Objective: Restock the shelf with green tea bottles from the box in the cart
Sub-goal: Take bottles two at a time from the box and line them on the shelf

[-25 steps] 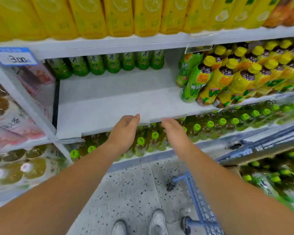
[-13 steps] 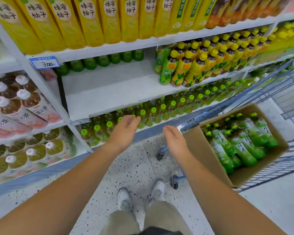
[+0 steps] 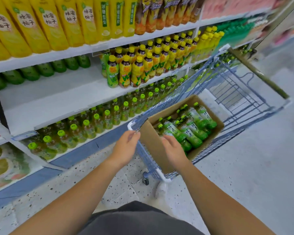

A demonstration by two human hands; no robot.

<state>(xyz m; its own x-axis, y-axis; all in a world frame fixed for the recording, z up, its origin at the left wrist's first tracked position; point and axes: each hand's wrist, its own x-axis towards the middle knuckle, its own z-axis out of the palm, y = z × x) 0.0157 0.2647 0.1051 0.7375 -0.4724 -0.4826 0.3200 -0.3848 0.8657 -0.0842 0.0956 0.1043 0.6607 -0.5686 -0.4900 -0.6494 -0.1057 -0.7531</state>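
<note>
Bare and empty, both hands, left hand [image 3: 126, 146] and right hand [image 3: 174, 150], have swung from the shelf [image 3: 49, 99] to the cardboard box [image 3: 153, 143] in the cart [image 3: 241, 92], loosely spread over the green tea bottles [image 3: 190, 131], ready for another pick.

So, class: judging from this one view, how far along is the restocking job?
Done: only a back row of green bottles stands on the shelf, whose front is bare. In hand: nothing yet; the left hand and right hand are empty, reaching for the box in the cart. Left: the green tea bottles in the box need shelving.
</note>
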